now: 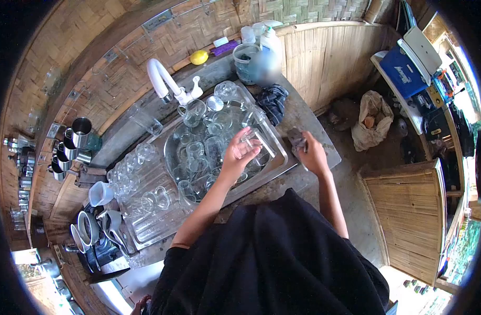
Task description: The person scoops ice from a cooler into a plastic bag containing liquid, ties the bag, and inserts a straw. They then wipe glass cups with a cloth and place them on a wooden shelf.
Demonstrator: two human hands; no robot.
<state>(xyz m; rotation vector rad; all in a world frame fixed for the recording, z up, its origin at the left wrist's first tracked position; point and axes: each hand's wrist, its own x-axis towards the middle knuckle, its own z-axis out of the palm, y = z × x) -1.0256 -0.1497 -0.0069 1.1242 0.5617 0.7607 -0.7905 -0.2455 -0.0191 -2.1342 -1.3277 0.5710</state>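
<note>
Over the right side of the sink, my left hand (234,160) holds a small clear drinking glass (257,140), tilted, with the fingers curled around it. My right hand (315,154) is above the counter to the right of the sink, its fingers closed on a dark grey scrubbing cloth (296,138). Below the left hand, the metal sink (279,143) is crowded with glass mugs (196,149) and other clear glasses. A large glass mug (194,111) lies near the faucet.
A white faucet (164,81) arches over the sink's back edge. Several glasses stand on the ribbed drainboard (146,223) at left. Behind the sink are a yellow lemon-shaped object (199,57), a plastic tub (244,71) and a black crumpled bag (272,104). Steel mugs (81,131) hang on the left wall.
</note>
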